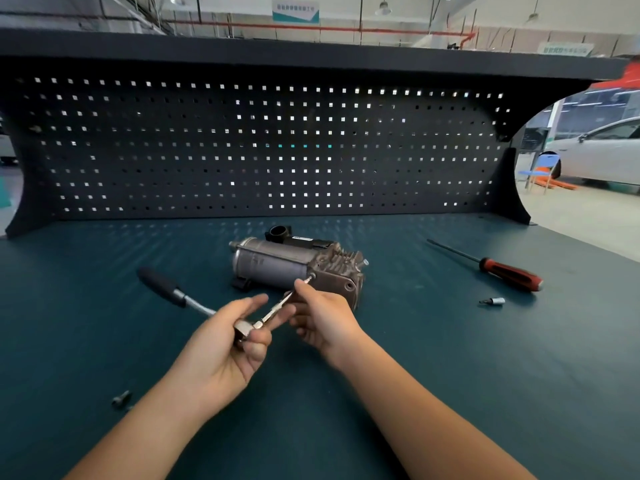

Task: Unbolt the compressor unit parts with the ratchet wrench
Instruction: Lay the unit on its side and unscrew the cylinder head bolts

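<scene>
The compressor unit (277,265), a grey metal cylinder with a brown finned head at its right end, lies on the dark teal bench top (450,358). My left hand (225,348) grips the head of the ratchet wrench (244,332); its black handle (161,284) points up and to the left. A thin extension bar (277,308) runs from the ratchet head up to a bolt on the compressor's head (311,277). My right hand (323,318) pinches the extension bar near its tip, right against the compressor.
A red-and-black screwdriver (509,271) lies at the right, with a small socket bit (493,301) in front of it. A loose bolt (121,398) lies at the lower left beside my forearm. A black pegboard (263,147) closes off the back of the bench.
</scene>
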The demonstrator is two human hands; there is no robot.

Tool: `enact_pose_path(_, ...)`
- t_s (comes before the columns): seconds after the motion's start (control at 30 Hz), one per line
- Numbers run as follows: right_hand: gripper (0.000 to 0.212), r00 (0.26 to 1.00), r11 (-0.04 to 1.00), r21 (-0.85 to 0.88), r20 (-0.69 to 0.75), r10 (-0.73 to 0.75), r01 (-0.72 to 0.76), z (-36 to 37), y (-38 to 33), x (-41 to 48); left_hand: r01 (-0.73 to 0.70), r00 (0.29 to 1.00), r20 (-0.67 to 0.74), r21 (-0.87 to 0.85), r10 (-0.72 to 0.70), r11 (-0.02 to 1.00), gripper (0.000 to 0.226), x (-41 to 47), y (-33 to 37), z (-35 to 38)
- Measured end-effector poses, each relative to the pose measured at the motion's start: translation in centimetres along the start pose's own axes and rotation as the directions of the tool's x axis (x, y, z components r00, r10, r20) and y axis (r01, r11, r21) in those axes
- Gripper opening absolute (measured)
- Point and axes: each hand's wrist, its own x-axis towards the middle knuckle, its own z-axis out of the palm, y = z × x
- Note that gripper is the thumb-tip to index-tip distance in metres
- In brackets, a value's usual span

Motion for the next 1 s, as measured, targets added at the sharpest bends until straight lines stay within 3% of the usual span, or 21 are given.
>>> enact_pose_path(0.07,0.035,0.995,0.995,-0.078,-0.076,-0.068,0.062,0.1,-0.1,0.1,-0.156,0.986,-0.003,0.371,0.169,0.915,0.017,0.0,-0.3,0.2)
enact_pose_path(0.1,0.039,0.988,0.987,-0.130,-0.108,-0.107,0.093,0.3,-0.2,0.2,-0.250,0.961,0.049,0.571,0.272,0.782,0.019,0.0,-0.6,0.2)
enact_pose_path(0.17,0.040,0.981,0.973,-0.204,-0.142,-0.134,0.103,0.3,-0.4,0.4,-0.401,0.882,0.259,0.852,0.394,0.337,0.024,-0.4,-1.4,0.0)
enact_pose_path(0.2,0.038,0.983,0.976,-0.202,-0.144,-0.116,0.085,0.1,-0.5,0.4,-0.426,0.846,0.349,0.897,0.403,0.116,0.028,-0.5,-1.7,-0.1)
enact_pose_path(0.23,0.036,0.988,0.984,-0.170,-0.132,-0.084,0.061,0.1,-0.6,0.4,-0.420,0.819,0.398,0.907,0.413,-0.042,0.033,-0.6,-1.9,-0.2)
enact_pose_path(0.3,0.030,0.995,0.998,-0.053,-0.099,-0.029,0.024,0.0,-0.8,0.4,-0.363,0.782,0.385,0.921,0.490,-0.144,0.047,-0.6,-1.7,-0.3)
enact_pose_path(0.33,0.028,0.996,1.000,0.005,-0.085,-0.009,0.010,0.0,-0.8,0.4,-0.330,0.790,0.339,0.937,0.510,-0.111,0.049,-0.6,-1.5,-0.2)
enact_pose_path(0.37,0.026,0.997,0.999,0.053,-0.074,0.008,-0.005,0.0,-0.8,0.4,-0.323,0.820,0.275,0.946,0.502,0.010,0.047,-0.6,-1.2,0.0)
enact_pose_path(0.43,0.021,0.998,0.990,0.135,-0.054,0.038,-0.030,0.2,-0.8,0.4,-0.255,0.928,0.089,0.860,0.361,0.442,0.041,-0.6,-0.5,0.4)
enact_pose_path(0.5,0.019,0.998,0.973,0.226,-0.022,0.057,-0.051,0.3,-0.7,0.5,-0.024,0.997,-0.048,0.501,0.056,0.865,0.050,-0.6,0.2,0.2)
enact_pose_path(0.53,0.020,0.998,0.965,0.256,-0.003,0.063,-0.060,0.3,-0.6,0.5,0.080,0.996,-0.051,0.260,-0.069,0.962,0.053,-0.6,0.4,-0.1)
enact_pose_path(0.57,0.022,0.998,0.963,0.263,0.014,0.064,-0.065,0.3,-0.4,0.4,0.156,0.988,-0.033,0.062,-0.154,0.986,0.051,-0.5,0.6,-0.3)
enact_pose_path(0.6,0.025,0.998,0.966,0.248,0.029,0.061,-0.066,0.4,-0.3,0.4,0.185,0.982,-0.015,-0.027,-0.186,0.982,0.045,-0.4,0.7,-0.6)
enact_pose_path(0.67,0.029,0.997,0.979,0.191,0.048,0.057,-0.065,0.4,-0.2,0.3,0.143,0.990,-0.007,0.060,-0.143,0.988,0.034,-0.1,0.7,-0.8)
enact_pose_path(0.73,0.029,0.997,0.989,0.129,0.045,0.064,-0.069,0.2,-0.3,0.2,0.018,1.000,-0.029,0.305,-0.010,0.952,0.025,0.0,0.4,-0.7)
enact_pose_path(0.8,0.028,0.998,0.995,0.078,0.011,0.059,-0.060,0.0,-0.3,0.2,-0.146,0.983,-0.013,0.551,0.183,0.822,0.016,0.0,0.0,-0.4)
enact_pose_path(0.87,0.027,0.999,0.999,0.034,-0.022,0.034,-0.033,-0.1,-0.3,0.1,-0.291,0.916,0.066,0.787,0.395,0.543,0.009,0.0,-0.6,-0.4)
enact_pose_path(0.93,0.027,0.999,1.000,0.012,-0.043,0.006,-0.005,-0.1,-0.1,0.1,-0.345,0.808,0.272,0.938,0.523,0.045,0.012,-0.5,-1.1,-0.5)
enact_pose_path(1.0,0.029,0.998,1.000,0.013,-0.050,-0.028,0.028,0.0,0.0,0.1,-0.225,0.722,0.490,0.834,0.488,-0.504,0.033,-0.9,-1.8,-0.7)
